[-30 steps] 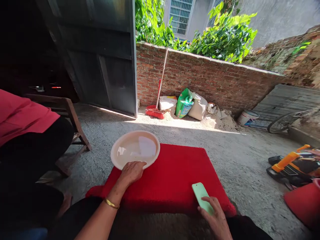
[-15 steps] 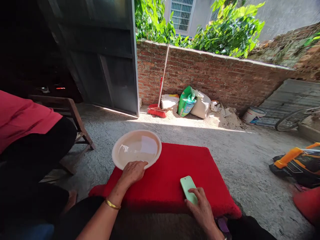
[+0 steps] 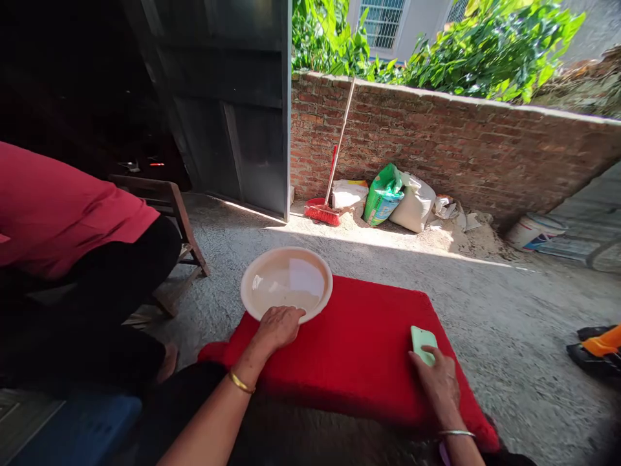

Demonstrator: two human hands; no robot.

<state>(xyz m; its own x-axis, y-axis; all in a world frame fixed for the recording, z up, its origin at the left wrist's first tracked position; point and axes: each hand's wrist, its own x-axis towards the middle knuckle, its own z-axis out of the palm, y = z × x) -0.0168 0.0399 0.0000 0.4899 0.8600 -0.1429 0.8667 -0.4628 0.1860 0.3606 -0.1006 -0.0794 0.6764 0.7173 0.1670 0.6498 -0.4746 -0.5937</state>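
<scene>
A pale round basin [image 3: 252, 291] with clear water in it stands at the left far corner of a red cloth-covered table [image 3: 359, 362]. The fingers of my left hand [image 3: 281, 327] are closed over its near rim. At the table's right side lies a flat mint-green phone [image 3: 423, 338]. My right hand [image 3: 439, 375] grips its near end, thumb along the left edge and a finger bent across the top; the palm hides its lower part.
On the left, a person in a red top [image 3: 72, 207] sits by a wooden chair [image 3: 184, 226]. A dark metal door [image 3: 233, 116] stands behind. Along the brick wall [image 3: 436, 136] are a red broom [image 3: 325, 213], a green sack [image 3: 383, 197] and a white bucket [image 3: 533, 232].
My right hand has slid the phone rightward across the table, away from the basin. My left hand stays on the basin's rim. The whole view has turned a little left.
</scene>
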